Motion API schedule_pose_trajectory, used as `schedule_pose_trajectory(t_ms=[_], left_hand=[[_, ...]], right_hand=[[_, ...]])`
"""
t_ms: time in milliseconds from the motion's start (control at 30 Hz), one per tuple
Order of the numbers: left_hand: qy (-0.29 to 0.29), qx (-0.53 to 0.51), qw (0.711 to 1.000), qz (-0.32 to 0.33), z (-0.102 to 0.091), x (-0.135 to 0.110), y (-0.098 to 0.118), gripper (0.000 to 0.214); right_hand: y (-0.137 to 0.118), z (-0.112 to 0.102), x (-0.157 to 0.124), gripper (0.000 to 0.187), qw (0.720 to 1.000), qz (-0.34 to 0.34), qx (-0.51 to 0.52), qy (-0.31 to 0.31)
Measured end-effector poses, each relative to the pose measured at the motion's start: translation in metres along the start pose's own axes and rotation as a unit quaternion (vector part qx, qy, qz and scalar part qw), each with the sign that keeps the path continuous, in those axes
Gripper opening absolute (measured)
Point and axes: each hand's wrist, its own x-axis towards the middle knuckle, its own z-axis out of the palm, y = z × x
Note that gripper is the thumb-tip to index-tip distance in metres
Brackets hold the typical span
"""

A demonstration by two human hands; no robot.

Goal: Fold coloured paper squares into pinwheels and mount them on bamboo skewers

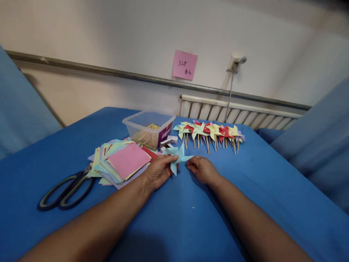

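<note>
My left hand [160, 171] grips a light blue paper pinwheel [180, 154] near its centre, thumb on top. At the pinwheel's right-hand blade tip, my right hand [201, 169] is closed in a pinch. No stick shows on this pinwheel. Just behind it lie small boxes [169, 141], partly covered by the paper. To the left of my left hand is a loose stack of coloured paper squares [129, 162], pink on top. Large black-handled scissors [67, 189] lie beside the stack, their blades partly under the paper.
A clear plastic tub [141, 125] of thin wooden sticks [148, 135] stands behind the paper. Several pinwheels on sticks [209, 131] lie in a row at the back right. The blue cloth [174, 225] covers the table. A radiator [245, 111] and metal rail [131, 75] run along the wall.
</note>
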Motion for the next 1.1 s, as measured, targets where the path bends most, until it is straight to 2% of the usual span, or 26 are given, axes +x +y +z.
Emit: schedule_pose_trajectory(t_ms=[167,600,833,1100], left_hand=[[-0.005,0.004,1.0,-0.002,0.0009,-0.0008,-0.0004,0.003],[-0.012,0.011,1.0,-0.002,0.002,-0.0021,0.0002,0.006],[-0.008,0.014,1.0,0.003,0.0047,-0.0043,0.0008,0.008],[-0.022,0.025,0.999,-0.002,0.0036,-0.0033,0.0,0.004]], right_hand=[[0.004,0.0032,0.0024,0.015,0.999,0.029,-0.016,0.004],[0.0039,-0.0008,0.0006,0.02,0.999,0.027,-0.038,0.002],[0.0056,-0.0003,0.0018,0.014,0.997,0.067,-0.03,0.02],[0.0085,-0.0023,0.0015,0.013,0.996,0.07,-0.047,0.021]])
